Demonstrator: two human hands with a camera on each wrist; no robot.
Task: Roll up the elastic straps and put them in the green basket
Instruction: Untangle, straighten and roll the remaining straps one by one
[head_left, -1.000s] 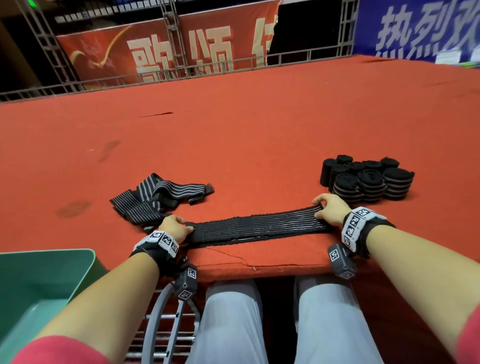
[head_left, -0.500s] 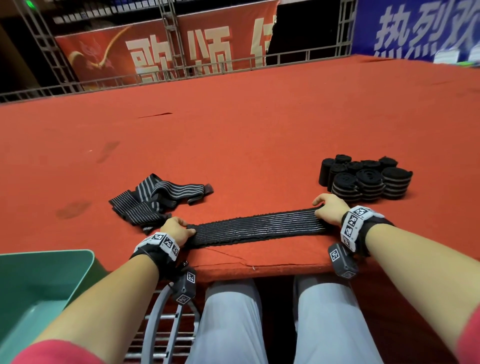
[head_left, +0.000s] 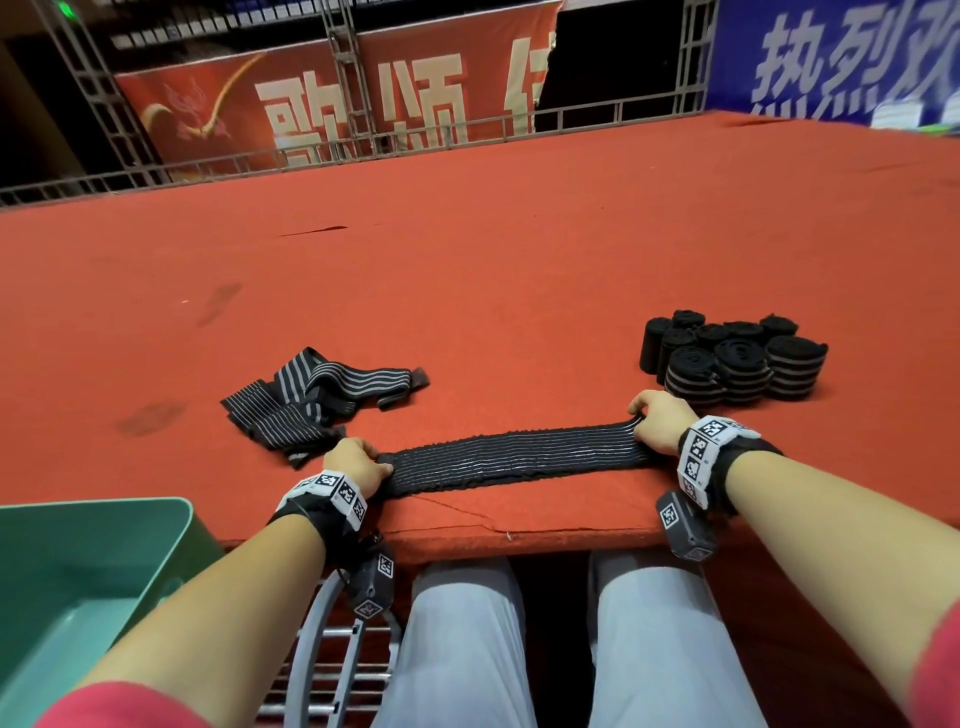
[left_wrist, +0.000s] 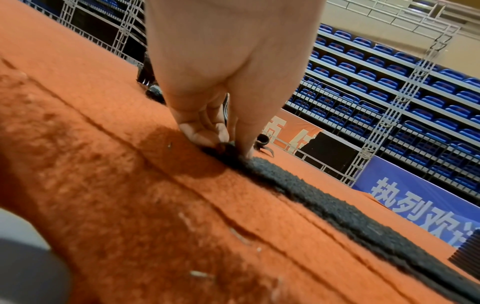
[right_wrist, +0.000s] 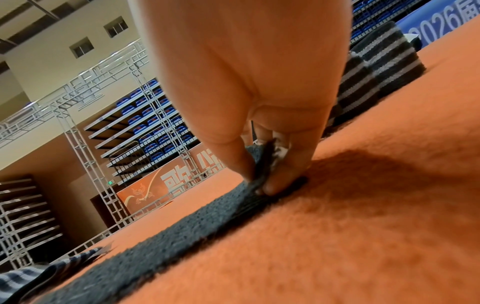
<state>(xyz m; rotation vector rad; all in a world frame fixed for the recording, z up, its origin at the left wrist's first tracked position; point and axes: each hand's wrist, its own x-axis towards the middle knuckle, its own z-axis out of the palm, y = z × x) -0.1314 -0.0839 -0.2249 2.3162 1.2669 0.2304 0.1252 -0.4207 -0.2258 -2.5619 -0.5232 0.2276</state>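
Lying flat near the front edge of the red tabletop (head_left: 519, 234), the black elastic strap (head_left: 511, 461) is running left to right, with the left hand (head_left: 356, 465) pinching its left end and the right hand (head_left: 661, 422) pinching its right end, fingers curled down onto the cloth. Compared with a second ago, both hands are gripping the same ends and the strap is sitting in about the same place. Unrolled straps (head_left: 311, 392) are lying behind the left hand, rolled straps (head_left: 727, 361) behind the right, and the green basket (head_left: 93, 561) is sitting at lower left.
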